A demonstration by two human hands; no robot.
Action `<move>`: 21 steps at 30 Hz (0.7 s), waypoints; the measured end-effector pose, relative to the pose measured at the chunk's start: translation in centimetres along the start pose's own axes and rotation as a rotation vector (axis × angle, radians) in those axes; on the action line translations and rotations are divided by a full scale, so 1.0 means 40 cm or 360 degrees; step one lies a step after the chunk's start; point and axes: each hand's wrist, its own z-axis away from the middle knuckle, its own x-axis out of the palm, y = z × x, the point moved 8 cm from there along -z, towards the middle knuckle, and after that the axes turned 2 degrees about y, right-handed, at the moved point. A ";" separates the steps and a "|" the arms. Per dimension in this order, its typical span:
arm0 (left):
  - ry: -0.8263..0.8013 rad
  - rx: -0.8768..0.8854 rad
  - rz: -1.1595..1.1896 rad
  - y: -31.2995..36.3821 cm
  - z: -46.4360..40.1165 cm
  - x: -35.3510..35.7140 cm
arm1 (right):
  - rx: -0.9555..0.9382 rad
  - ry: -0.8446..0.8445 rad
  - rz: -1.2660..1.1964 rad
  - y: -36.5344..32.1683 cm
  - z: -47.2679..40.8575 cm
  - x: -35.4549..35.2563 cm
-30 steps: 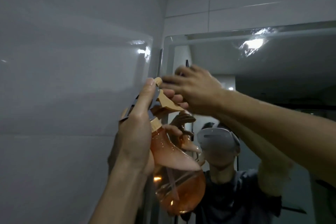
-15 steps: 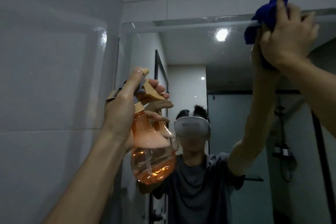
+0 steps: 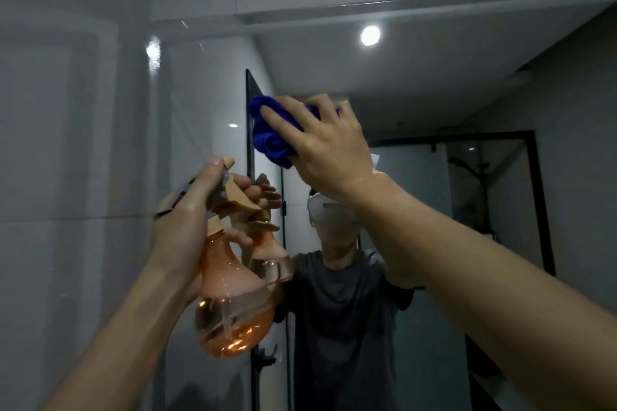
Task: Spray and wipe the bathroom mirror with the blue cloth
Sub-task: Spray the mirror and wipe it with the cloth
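The bathroom mirror fills the wall ahead, its top edge running under white tiles. My right hand presses a bunched blue cloth flat against the glass in the mirror's upper left part. My left hand grips the neck and trigger of an orange, pear-shaped spray bottle, held upright close to the mirror's left side, with liquid in its lower half. The bottle's reflection shows just behind it.
A glossy white tiled wall stands close on the left, meeting the mirror at the corner. The mirror reflects a person with a headset, a black-framed glass door, and a round ceiling light.
My right hand has swept the blue cloth from the mirror's top right edge down and left to the upper left area. The bottle stays held in my left hand.
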 end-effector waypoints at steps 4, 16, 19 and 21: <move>-0.0111 0.0156 0.0004 0.006 0.099 0.107 | 0.0362 -0.0014 0.0164 0.229 0.101 -0.049; -0.0292 -0.0023 0.0040 -0.123 0.241 0.574 | 0.1126 -0.0039 0.0374 0.913 0.610 -0.249; -0.0303 -0.0102 0.0077 -0.166 0.285 0.689 | 0.1041 -0.0088 0.0348 0.988 0.694 -0.272; -0.0315 -0.0120 0.0043 -0.191 0.325 0.758 | 0.0922 -0.0129 0.0277 1.010 0.718 -0.271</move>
